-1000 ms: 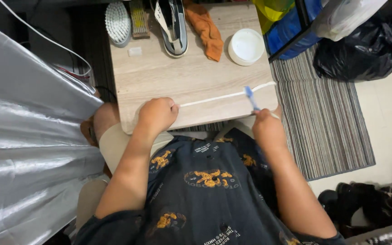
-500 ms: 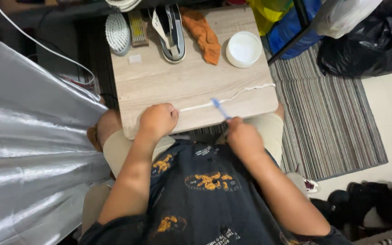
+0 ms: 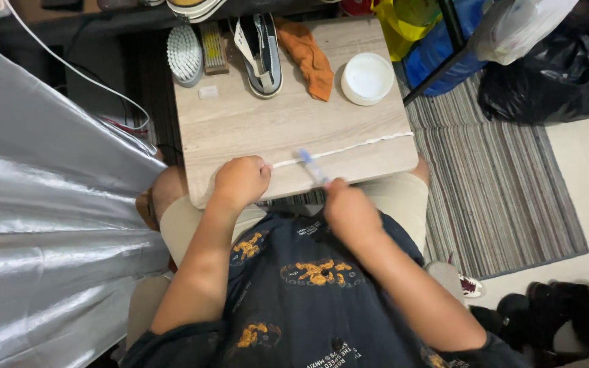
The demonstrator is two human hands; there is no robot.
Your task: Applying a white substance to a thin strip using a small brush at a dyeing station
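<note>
Slippage is the likely risk: white shoelace [image 3: 349, 148], stretched along the desk [image 3: 253, 126] front edge, is pinned by the clenched left hand [image 3: 240, 180] while a blue toothbrush [image 3: 311, 165], gripped in the right hand [image 3: 349, 208], scrubs it

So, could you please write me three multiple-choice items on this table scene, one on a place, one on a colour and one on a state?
1. Where does the shoe lie?
A. at the table's far edge, between the brush and the orange cloth
B. on the striped rug
C. in the person's lap

2. What colour is the round lidded tub?
A. black
B. white
C. green

3. How does the white shoelace lie?
A. coiled in a heap
B. threaded in the shoe
C. stretched along the table, its end under the left hand

Answers: 1 A, it sits between brush and cloth; 2 B, its lid is white; 3 C, it runs straight, and the right hand holds a blue toothbrush on it.
</note>
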